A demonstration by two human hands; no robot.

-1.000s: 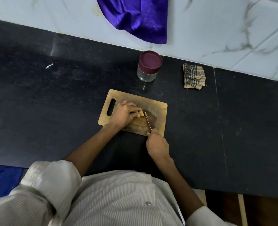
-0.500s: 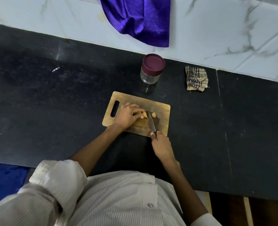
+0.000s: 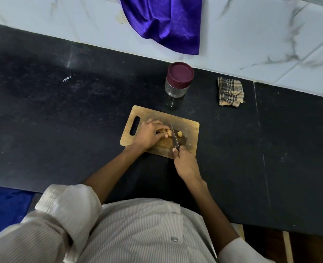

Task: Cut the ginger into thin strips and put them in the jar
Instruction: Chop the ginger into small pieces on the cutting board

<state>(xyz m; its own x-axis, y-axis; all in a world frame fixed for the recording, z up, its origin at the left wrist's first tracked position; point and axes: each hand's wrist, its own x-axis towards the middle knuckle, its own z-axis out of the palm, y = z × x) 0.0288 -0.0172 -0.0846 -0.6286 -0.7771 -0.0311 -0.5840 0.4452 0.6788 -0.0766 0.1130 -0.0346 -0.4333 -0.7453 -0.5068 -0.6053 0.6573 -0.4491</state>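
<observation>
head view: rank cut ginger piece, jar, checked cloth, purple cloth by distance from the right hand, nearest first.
From the right hand:
1. Cut ginger piece, on the cutting board just past the knife blade.
2. Jar, lid on, beyond the board's far edge.
3. Checked cloth, far right on the counter.
4. Purple cloth, hanging on the back wall.

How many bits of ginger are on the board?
2 that show: one ginger piece held under the left hand, left of the knife, and a cut-off piece right of the blade. More may hide under the fingers.

L hand (image 3: 150, 134) holds ginger (image 3: 168, 132), R hand (image 3: 185, 162) knife (image 3: 174, 137)
</observation>
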